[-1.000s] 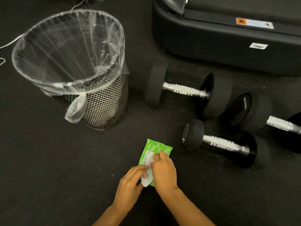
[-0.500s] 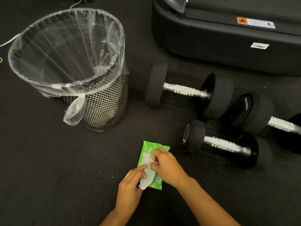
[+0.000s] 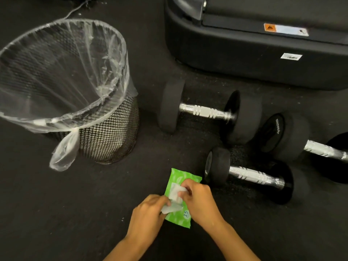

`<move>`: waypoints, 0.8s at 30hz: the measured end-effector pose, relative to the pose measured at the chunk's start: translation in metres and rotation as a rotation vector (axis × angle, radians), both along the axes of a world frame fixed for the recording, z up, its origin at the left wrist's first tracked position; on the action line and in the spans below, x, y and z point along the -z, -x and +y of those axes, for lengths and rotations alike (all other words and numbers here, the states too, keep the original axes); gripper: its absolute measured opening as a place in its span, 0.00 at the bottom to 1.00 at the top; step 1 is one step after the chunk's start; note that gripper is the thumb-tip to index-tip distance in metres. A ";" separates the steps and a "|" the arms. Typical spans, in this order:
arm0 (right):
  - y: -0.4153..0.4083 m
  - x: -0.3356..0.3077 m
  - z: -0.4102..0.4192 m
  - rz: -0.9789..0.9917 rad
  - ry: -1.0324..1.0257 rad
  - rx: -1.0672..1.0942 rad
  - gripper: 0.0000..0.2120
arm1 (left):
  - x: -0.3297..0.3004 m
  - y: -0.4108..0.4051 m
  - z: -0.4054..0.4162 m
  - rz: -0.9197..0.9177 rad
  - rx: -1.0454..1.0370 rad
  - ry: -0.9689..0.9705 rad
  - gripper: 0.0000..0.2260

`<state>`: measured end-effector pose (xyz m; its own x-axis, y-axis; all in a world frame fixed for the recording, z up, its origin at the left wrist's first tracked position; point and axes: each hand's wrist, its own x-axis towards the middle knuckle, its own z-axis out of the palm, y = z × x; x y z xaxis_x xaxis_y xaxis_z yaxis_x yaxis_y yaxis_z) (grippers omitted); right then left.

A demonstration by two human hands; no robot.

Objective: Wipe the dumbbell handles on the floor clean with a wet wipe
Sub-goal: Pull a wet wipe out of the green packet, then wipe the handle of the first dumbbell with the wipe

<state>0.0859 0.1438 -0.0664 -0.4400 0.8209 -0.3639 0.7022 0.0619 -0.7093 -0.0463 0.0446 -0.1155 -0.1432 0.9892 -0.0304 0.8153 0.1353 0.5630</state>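
Note:
A green wet wipe pack (image 3: pixel 177 177) lies flat on the dark floor in front of me. My left hand (image 3: pixel 148 211) pinches its peeled-back clear flap (image 3: pixel 170 209) at the pack's left side. My right hand (image 3: pixel 199 200) rests over the pack and pinches a white wet wipe (image 3: pixel 175 193) sticking out of the opening. Three black dumbbells with chrome handles lie to the right: a small one (image 3: pixel 256 176) closest to the pack, a larger one (image 3: pixel 205 111) behind it, and a third (image 3: pixel 323 149) at the right edge, partly cut off.
A black mesh waste bin (image 3: pixel 109 136) lined with a clear plastic bag stands at the left. A black treadmill base (image 3: pixel 244 59) runs along the back right, just behind the dumbbells. A cable (image 3: pixel 79 8) trails on the floor at the top left.
My right hand has turned across the pack and its fingertips have drawn a white wipe partly out of the opening. My left hand still holds the flap back.

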 end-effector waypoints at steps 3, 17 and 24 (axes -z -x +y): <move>-0.001 -0.016 0.005 0.075 -0.032 0.068 0.08 | -0.010 -0.003 0.018 0.131 0.015 -0.030 0.17; -0.011 -0.087 0.111 0.462 -0.019 0.318 0.09 | -0.004 0.002 0.077 0.156 0.063 0.275 0.32; 0.040 -0.074 0.201 0.115 -0.401 0.156 0.12 | -0.092 0.040 0.175 0.147 0.054 -0.413 0.17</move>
<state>0.0461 0.3452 0.0074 -0.3188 0.9470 0.0406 0.6431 0.2475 -0.7247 -0.0865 0.2198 -0.0231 -0.0641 0.9202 0.3862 0.8904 -0.1221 0.4386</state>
